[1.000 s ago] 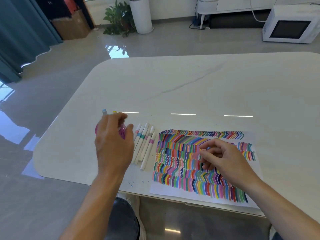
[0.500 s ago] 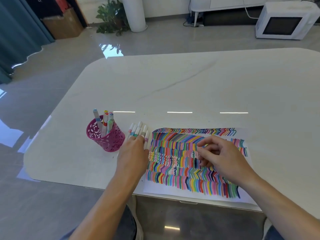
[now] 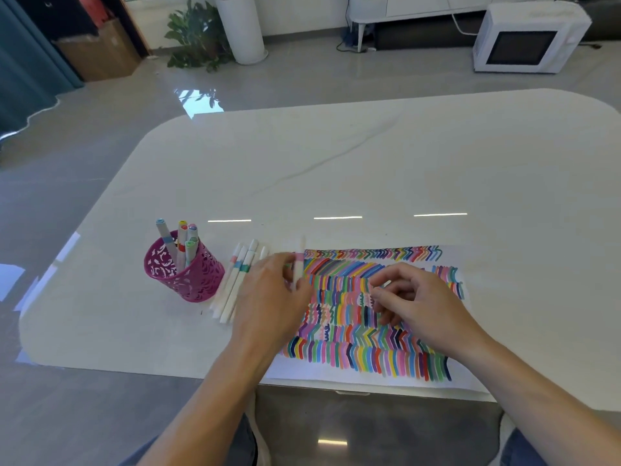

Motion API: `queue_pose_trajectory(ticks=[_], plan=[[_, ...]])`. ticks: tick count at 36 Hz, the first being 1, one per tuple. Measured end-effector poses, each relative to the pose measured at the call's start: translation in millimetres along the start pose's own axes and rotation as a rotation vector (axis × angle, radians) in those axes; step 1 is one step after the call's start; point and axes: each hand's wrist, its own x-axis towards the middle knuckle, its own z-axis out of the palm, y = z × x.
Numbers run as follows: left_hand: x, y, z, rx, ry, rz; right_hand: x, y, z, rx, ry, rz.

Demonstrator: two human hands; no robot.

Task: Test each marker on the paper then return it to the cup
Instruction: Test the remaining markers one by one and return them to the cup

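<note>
Marker lifted over the paper's left edge, near front of table.

Table (image 3: 369,169): white, rounded corners; far half and right side bare, all items crowded along the front edge. Paper (image 3: 376,375): lies at the front edge, right of centre, nearly filled with coloured strokes, a white strip left along its near side. Cup (image 3: 188,280): pink, perforated, toward the front-left corner, several markers standing in it. Loose markers (image 3: 235,280) in a row between cup and paper, touching one another. Left hand (image 3: 272,301) at the paper's left edge, fingers closed round one marker (image 3: 298,260), white barrel with a pink band, motion-blurred, roughly upright. Right hand (image 3: 416,304) over the paper's middle, fingers curled in; whether it holds anything, cannot tell.
</note>
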Motion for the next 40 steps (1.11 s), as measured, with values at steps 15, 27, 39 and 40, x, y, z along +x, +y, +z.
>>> queue_pose_trajectory(ticks=[15, 27, 39, 40], plan=[[-33.6, 58.3, 57.8, -0.685, -0.283, -0.015, -10.6, 1.5, -13.3, -0.001, 0.019, -0.069], [-27.1, 69.6, 66.4, -0.579, -0.332, 0.051, -21.9, 15.9, -44.3, -0.165, 0.071, -0.069], [-22.6, 77.3, 69.7, -0.361, -0.41, 0.291, -33.7, 29.9, -64.7, -0.509, 0.059, -0.185], [-23.7, 77.6, 70.1, -0.318, -0.416, 0.334, -33.9, 30.6, -65.8, -0.526, 0.052, -0.195]])
